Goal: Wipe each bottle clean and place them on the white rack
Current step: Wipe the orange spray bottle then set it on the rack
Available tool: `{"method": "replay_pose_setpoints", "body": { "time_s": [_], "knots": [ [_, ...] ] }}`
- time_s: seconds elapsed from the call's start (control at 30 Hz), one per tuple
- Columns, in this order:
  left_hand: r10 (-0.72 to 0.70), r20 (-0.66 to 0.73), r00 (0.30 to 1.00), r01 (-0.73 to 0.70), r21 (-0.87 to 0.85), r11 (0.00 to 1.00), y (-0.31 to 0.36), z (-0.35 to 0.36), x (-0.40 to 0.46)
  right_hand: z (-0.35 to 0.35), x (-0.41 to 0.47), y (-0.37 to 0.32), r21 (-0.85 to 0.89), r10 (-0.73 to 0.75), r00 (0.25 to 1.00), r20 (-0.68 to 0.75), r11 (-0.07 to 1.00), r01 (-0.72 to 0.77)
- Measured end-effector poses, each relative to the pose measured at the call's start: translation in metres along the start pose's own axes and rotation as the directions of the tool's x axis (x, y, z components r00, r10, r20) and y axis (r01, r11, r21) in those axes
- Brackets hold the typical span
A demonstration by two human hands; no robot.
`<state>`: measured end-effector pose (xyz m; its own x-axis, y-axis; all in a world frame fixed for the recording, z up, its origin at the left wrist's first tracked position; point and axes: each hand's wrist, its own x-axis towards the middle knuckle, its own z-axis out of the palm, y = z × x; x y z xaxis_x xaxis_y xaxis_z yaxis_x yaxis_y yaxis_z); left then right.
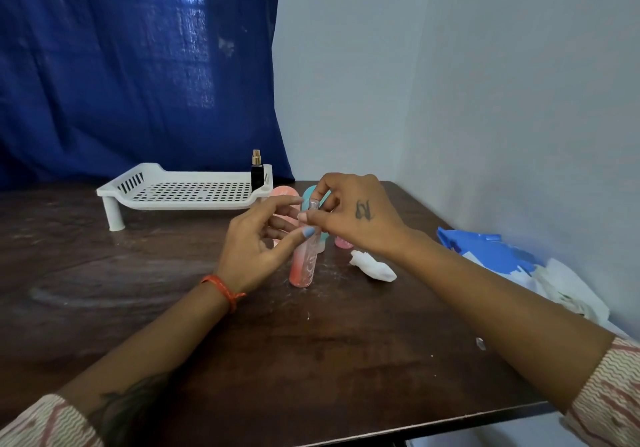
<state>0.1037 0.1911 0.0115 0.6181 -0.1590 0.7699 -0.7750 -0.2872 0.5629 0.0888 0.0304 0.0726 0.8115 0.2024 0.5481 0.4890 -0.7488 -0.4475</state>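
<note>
A slim pink-and-clear bottle (303, 263) stands upright on the dark table (277, 349). My right hand (353, 216) pinches its clear cap from above. My left hand (258, 238) is beside the bottle with loose fingers, its thumb against the bottle's upper part. Behind my hands stand a pink bottle (282, 193), a teal bottle (309, 193) and another pink one (343, 242), all partly hidden. The white rack (180, 200) stands at the back left with a black spray bottle (257, 172) in its right corner. A crumpled white wipe (372, 265) lies right of the bottle.
A blue packet (491, 252) and white tissue (568, 290) lie at the table's right edge against the wall. A blue curtain (138, 65) hangs behind the rack. The table's front edge runs close to my forearms.
</note>
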Motion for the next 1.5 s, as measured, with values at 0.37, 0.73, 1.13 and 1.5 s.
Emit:
{"method": "replay_pose_setpoints", "body": {
  "time_s": [0.37, 0.73, 1.13, 1.5],
  "knots": [
    [-0.038, 0.05, 0.998, 0.039, -0.022, 0.999, -0.002, -0.001, 0.0, -0.002, 0.0, -0.004, 0.032, 0.006, 0.999, 0.045, 0.999, -0.008],
    [-0.106, 0.066, 0.992, 0.107, -0.02, 0.994, 0.002, -0.004, 0.002, -0.019, -0.029, 0.053, -0.229, 0.213, 0.962, 0.17, 0.958, -0.172],
    [-0.186, 0.072, 0.98, 0.193, -0.1, 0.976, 0.003, -0.01, 0.007, 0.004, -0.043, 0.065, -0.216, 0.175, 0.985, -0.006, 0.961, -0.172],
    [-0.29, 0.148, 0.946, 0.314, -0.183, 0.932, 0.0, -0.013, 0.009, 0.045, -0.034, 0.031, 0.468, 0.122, 0.979, -0.166, 0.883, -0.031]
  ]
}}
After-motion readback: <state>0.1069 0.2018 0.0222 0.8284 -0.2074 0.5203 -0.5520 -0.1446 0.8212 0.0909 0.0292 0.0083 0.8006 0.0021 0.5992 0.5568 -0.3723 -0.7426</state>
